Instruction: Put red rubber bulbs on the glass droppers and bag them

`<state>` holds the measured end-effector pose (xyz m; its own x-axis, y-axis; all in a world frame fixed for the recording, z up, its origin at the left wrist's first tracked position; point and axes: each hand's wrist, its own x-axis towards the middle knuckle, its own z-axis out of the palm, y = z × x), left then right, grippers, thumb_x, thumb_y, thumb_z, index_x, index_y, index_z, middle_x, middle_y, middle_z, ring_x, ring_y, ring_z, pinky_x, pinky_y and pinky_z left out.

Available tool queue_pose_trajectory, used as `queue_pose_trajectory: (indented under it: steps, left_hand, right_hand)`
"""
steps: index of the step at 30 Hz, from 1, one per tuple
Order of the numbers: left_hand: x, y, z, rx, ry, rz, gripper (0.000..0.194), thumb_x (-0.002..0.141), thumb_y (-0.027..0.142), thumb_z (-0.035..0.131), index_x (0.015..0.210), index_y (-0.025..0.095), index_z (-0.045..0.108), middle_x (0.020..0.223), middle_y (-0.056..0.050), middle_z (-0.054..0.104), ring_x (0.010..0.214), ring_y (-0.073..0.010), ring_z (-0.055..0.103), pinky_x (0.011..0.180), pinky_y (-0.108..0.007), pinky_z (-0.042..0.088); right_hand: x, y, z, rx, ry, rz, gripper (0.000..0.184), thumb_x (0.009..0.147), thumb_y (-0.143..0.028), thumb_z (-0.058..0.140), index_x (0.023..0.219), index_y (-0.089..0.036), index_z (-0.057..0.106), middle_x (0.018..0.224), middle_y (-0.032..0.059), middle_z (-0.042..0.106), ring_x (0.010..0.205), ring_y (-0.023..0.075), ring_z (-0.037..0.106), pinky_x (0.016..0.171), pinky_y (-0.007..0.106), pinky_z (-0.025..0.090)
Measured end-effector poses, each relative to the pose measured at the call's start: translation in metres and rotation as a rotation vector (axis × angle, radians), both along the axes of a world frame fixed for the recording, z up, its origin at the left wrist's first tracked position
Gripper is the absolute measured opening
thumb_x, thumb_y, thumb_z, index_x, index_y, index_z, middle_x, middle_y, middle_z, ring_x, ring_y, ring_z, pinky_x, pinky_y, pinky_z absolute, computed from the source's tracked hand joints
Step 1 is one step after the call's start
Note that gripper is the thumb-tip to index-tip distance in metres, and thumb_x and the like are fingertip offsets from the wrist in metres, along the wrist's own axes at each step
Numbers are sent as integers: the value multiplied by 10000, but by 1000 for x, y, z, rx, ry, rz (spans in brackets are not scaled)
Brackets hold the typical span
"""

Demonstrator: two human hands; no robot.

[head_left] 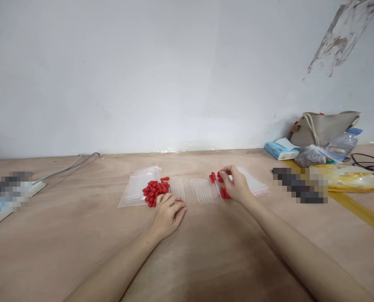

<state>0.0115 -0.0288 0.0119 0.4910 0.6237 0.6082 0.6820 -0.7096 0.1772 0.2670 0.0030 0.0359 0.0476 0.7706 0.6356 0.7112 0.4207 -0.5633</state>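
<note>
Pale wall (174,75), paint peeling at upper right, behind a wooden tabletop (79,251). At the far right I note a grey bag (328,128), then a yellow packet (347,178) in front of it and a blue tissue pack (281,149) near the wall. Clear plastic sleeves lie in 2 stacks, a left stack (132,193) and a right stack (252,184). Between them, 2 hands. Left hand (168,213): palm down, fingers loosely curled beside the red pile; cannot tell whether they grasp anything. Right hand (235,183): thumb and forefinger drawn together at a small red piece; grip not certain. Slender clear tubes (203,191) lie side by side in 2 groups. Smallest: red bulbs (152,191), heaped on the left stack's edge, several more by the right hand.
</note>
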Motion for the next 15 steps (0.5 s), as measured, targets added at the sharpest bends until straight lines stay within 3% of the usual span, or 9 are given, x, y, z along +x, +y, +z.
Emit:
queue_pose_trajectory:
  steps: [3,7,11,15]
  left_hand:
    - [3,1,3,27,-18,108,149,795,266,514,703,191,605,826,-28,606,789,-180,491,702,-340,306]
    - [14,10,9,33,-2,178,163,788,296,518,684,189,583,831,-31,594,803,-194,475,693,-345,305]
    - [33,27,13,4,22,220,115,775,280,525,724,203,595,860,-30,581,858,-206,465,718,-352,304]
    - [48,43,14,-73,33,356,114,752,304,539,749,211,604,877,-41,571,915,-231,444,762,-380,288]
  right_hand:
    - [-19,-24,-18,141,-263,139,79,837,-229,421,835,-183,485,811,62,603,757,180,537,776,358,371]
    - [-29,-35,-36,171,-535,211,126,856,-189,392,753,-176,463,679,42,571,647,169,498,698,334,379]
    - [-25,-29,-37,218,-530,166,140,863,-205,384,756,-168,466,674,58,560,642,181,492,613,300,380]
    - [-12,-23,-24,224,-364,115,104,848,-226,404,790,-172,472,711,65,563,681,185,513,635,299,398]
